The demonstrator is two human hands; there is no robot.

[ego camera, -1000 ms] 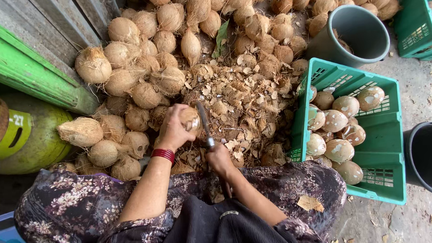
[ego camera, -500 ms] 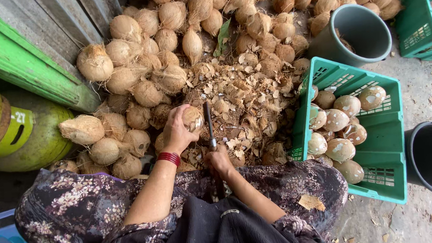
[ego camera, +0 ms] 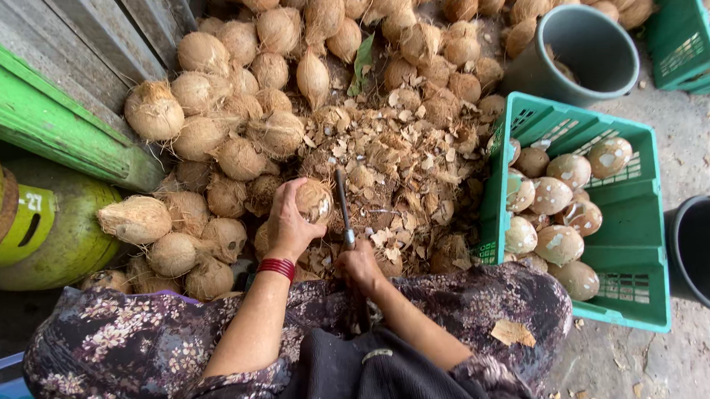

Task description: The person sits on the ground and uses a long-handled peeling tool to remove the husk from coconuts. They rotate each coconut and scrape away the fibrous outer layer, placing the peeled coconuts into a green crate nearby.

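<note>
A person's left hand (ego camera: pixel 291 224) grips a husked coconut (ego camera: pixel 314 199) just left of an upright knife blade (ego camera: pixel 343 208), its handle clenched in the right hand (ego camera: pixel 359 262) nearer the body.

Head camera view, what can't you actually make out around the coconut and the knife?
- Knife handle: head view, covered by the right hand.
- Near side of the held coconut: head view, behind the left hand.
- Grey bucket contents: mostly in shadow.
- Black bucket: cut off by the right edge.
- Ground under the husk chips: buried.
</note>
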